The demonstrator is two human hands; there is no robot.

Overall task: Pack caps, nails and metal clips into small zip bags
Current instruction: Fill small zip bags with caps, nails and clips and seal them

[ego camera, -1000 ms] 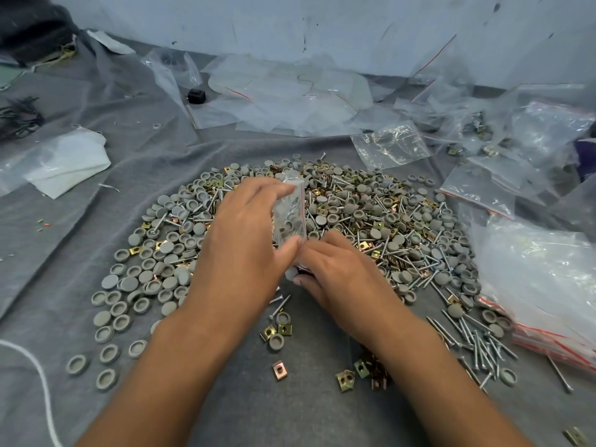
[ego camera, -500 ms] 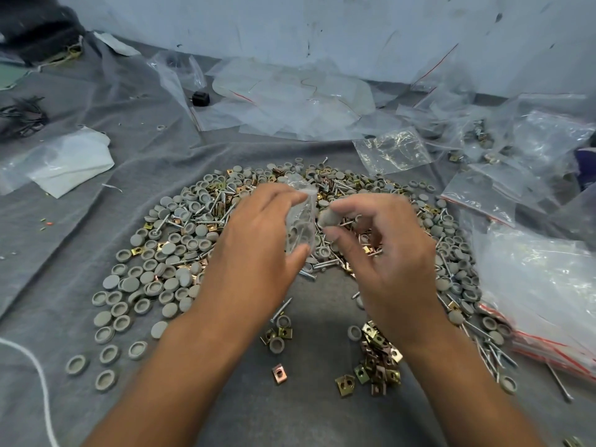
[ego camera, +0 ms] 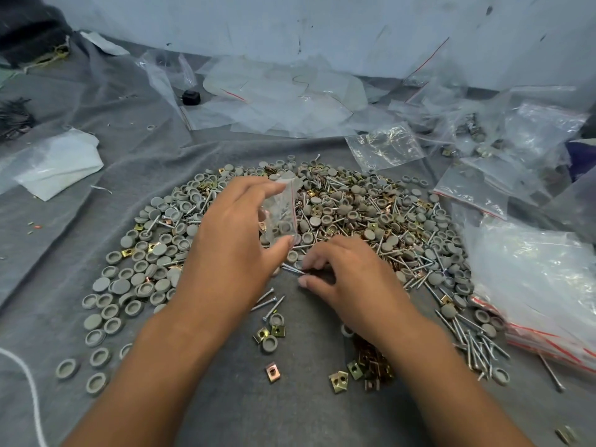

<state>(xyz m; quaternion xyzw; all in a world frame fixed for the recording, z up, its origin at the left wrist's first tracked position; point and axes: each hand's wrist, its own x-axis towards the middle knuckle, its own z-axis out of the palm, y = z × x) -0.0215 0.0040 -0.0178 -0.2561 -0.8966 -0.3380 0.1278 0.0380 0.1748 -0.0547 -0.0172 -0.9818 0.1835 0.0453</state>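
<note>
The left hand (ego camera: 232,240) holds a small zip bag (ego camera: 281,211) upright, mouth toward the right hand (ego camera: 348,279), ready for filling. That hand pinches a nail (ego camera: 293,270) just below it; caps (ego camera: 138,279) and metal clips (ego camera: 354,371) lie around both.

- Left hand (ego camera: 232,240): raised, thumb and fingers spread wide, pinching.
- Right hand (ego camera: 351,279): lowered, palm down, fingers curled, fingertips (ego camera: 304,280) pinching.
</note>
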